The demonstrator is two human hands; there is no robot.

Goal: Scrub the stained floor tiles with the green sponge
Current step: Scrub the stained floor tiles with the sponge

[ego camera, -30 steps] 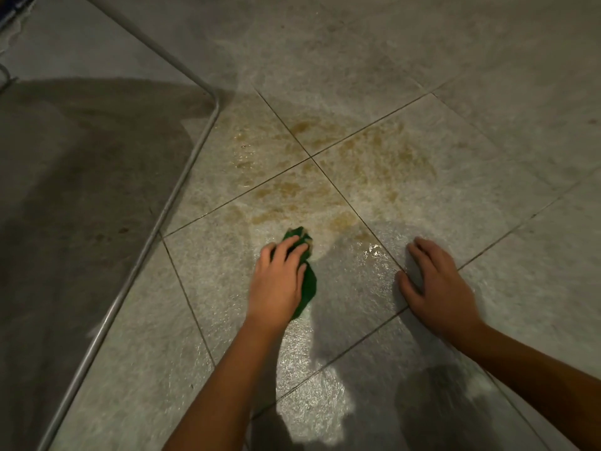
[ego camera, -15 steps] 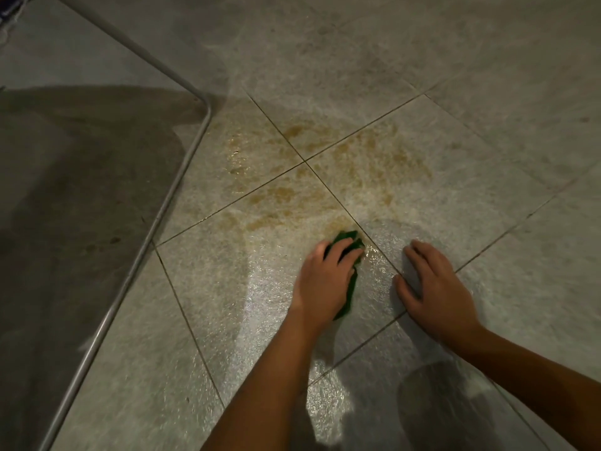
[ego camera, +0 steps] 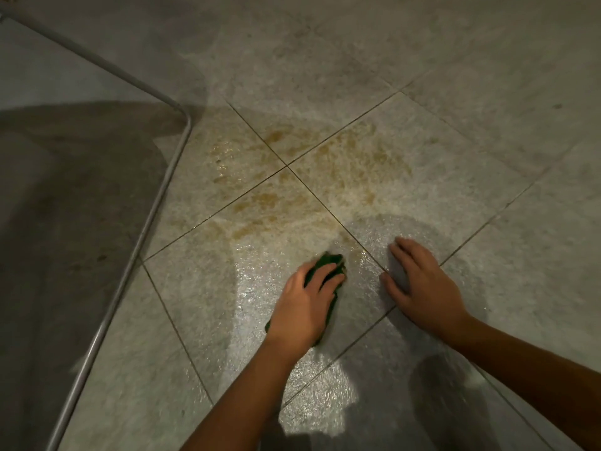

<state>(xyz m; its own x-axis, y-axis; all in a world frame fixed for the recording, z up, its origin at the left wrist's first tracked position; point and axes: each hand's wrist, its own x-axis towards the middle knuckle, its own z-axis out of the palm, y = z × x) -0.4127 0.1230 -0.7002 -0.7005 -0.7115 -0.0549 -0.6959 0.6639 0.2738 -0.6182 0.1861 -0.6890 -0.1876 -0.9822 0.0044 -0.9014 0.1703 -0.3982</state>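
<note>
The green sponge (ego camera: 329, 262) is lying on a wet, shiny floor tile (ego camera: 201, 288) near the middle of the scene, just on the near side of the brownish-yellow stain (ego camera: 344, 164) that is spreading across four tiles where their joints are crossing. The left hand (ego camera: 304, 304) is covering most of the sponge, its fingers curling over it and pressing it down against the tile. Just to the right, the right hand (ego camera: 421, 283) is resting flat on the floor, grasping nothing, with its fingers lying spread and relaxed over a joint line. At the left, a bent metal bar (ego camera: 153, 209) is running along the edge of a darker grey surface (ego camera: 65, 222).
</note>
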